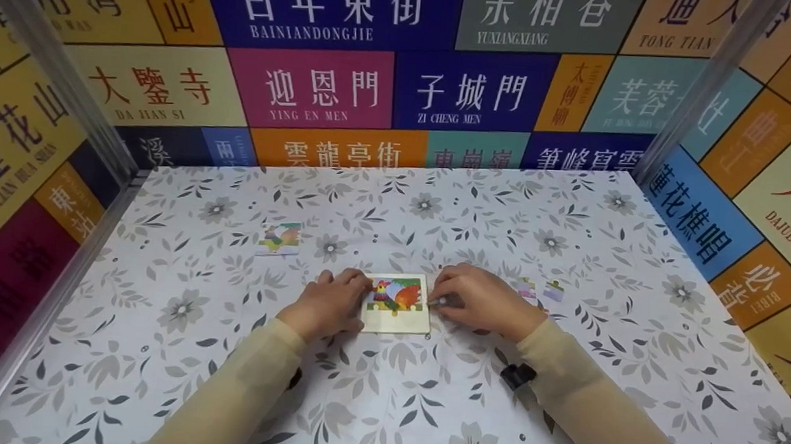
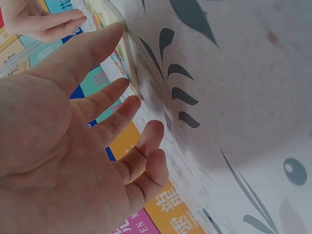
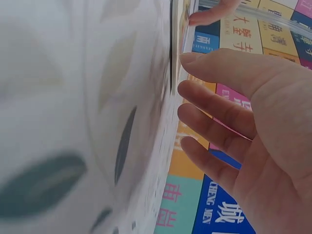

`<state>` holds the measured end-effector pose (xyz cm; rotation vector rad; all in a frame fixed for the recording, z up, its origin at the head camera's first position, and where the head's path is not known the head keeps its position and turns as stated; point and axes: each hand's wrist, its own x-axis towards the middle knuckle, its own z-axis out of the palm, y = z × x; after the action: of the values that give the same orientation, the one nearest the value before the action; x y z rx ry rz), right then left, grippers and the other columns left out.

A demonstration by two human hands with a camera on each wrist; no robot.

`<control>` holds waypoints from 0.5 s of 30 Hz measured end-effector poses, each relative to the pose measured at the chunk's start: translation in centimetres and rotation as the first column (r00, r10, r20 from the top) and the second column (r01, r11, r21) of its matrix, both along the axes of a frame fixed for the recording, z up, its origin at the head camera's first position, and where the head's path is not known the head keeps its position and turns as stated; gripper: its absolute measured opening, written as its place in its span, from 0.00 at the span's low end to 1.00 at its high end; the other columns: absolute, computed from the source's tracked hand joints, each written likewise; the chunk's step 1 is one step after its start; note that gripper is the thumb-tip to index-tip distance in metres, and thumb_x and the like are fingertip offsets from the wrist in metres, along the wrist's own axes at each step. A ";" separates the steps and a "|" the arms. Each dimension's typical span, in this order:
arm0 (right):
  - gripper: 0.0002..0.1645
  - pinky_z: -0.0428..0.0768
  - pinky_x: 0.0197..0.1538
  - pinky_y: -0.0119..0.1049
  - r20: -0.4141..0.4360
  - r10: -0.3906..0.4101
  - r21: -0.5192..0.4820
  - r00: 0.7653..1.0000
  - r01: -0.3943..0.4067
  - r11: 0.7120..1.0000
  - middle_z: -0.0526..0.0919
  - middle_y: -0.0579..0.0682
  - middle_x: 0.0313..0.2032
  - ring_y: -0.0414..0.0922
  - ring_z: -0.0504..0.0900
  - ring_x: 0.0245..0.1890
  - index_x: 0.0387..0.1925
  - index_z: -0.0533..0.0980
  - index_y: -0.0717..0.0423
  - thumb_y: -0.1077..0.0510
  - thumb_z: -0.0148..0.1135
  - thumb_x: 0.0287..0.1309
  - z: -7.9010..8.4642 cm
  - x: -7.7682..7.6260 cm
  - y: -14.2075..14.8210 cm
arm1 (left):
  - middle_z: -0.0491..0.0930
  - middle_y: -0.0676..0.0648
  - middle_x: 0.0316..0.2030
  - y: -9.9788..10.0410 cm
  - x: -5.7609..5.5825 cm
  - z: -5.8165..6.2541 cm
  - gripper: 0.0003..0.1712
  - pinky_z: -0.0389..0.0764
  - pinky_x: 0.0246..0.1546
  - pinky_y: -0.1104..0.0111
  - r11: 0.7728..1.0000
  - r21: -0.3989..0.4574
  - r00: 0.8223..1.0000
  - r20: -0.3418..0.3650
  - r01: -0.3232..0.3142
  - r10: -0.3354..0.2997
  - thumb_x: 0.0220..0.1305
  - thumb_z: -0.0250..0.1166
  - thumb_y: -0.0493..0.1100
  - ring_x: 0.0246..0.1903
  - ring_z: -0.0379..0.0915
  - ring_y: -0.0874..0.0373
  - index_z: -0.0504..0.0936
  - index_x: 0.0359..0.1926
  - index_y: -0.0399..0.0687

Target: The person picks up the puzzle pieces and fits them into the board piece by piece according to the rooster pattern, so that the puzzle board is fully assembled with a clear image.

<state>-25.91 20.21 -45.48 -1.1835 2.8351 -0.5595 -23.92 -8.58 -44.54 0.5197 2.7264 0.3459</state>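
A small cream puzzle board [image 1: 396,323] lies on the table between both hands, its upper part filled with a colourful rooster picture [image 1: 394,295] and its near strip bare. My left hand [image 1: 329,304] rests at the board's left side. In the left wrist view, the thumb and nearest fingertips [image 2: 127,83] touch the board's edge, with the other fingers loosely bent. My right hand [image 1: 483,303] is at the opposite side. Its thumb tip meets the board edge [image 3: 174,48] in the right wrist view, fingers gently curved, and nothing shows between thumb and fingers.
Joined puzzle pieces [image 1: 280,239] lie at the back left. To the right, beyond my right hand, are a partly hidden piece [image 1: 526,290] and a loose piece [image 1: 554,291]. The flower-patterned table [image 1: 382,211] meets panels with coloured street-name signs [image 1: 311,86] at the back and sides.
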 end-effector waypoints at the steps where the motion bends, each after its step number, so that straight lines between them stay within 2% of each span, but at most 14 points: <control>1: 0.10 0.80 0.55 0.47 -0.002 -0.003 0.003 1.000 0.003 1.000 0.85 0.48 0.46 0.48 0.82 0.49 0.44 0.89 0.50 0.58 0.74 0.59 0.1 -0.1 0.3 | 0.64 0.47 0.74 0.0 0.0 0.0 0.38 0.71 0.63 0.43 1.000 0.000 1.000 0.000 0.001 -0.001 0.64 0.74 0.49 0.62 0.63 0.41 0.69 0.71 0.54; 6: 0.11 0.81 0.56 0.47 0.010 -0.049 0.010 0.999 0.048 0.999 0.86 0.47 0.46 0.47 0.83 0.50 0.45 0.89 0.49 0.58 0.74 0.59 0.4 -0.1 1.6 | 0.63 0.47 0.74 0.0 0.0 0.1 0.37 0.70 0.64 0.42 1.000 0.006 1.000 0.005 -0.004 0.004 0.64 0.74 0.49 0.63 0.63 0.40 0.69 0.71 0.54; 9: 0.12 0.80 0.57 0.47 0.051 -0.090 -0.005 0.995 0.091 0.996 0.85 0.45 0.46 0.46 0.82 0.51 0.46 0.89 0.47 0.57 0.74 0.59 0.7 -0.1 2.2 | 0.64 0.47 0.74 -0.1 0.0 0.1 0.37 0.70 0.64 0.42 1.000 0.012 1.000 0.007 -0.006 0.006 0.64 0.74 0.48 0.63 0.63 0.40 0.70 0.71 0.54; 15: 0.14 0.80 0.59 0.50 0.060 -0.124 -0.017 0.990 0.126 0.992 0.86 0.48 0.47 0.49 0.83 0.52 0.46 0.89 0.51 0.61 0.74 0.56 1.1 -0.3 3.6 | 0.64 0.46 0.74 -0.2 0.2 0.1 0.38 0.70 0.64 0.42 1.000 0.019 1.000 -0.012 0.008 -0.007 0.64 0.74 0.49 0.64 0.63 0.39 0.70 0.71 0.53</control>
<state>-26.23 23.81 -44.42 -0.9796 2.8747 -0.6200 -23.73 -8.75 -44.43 0.5386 2.7345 0.3682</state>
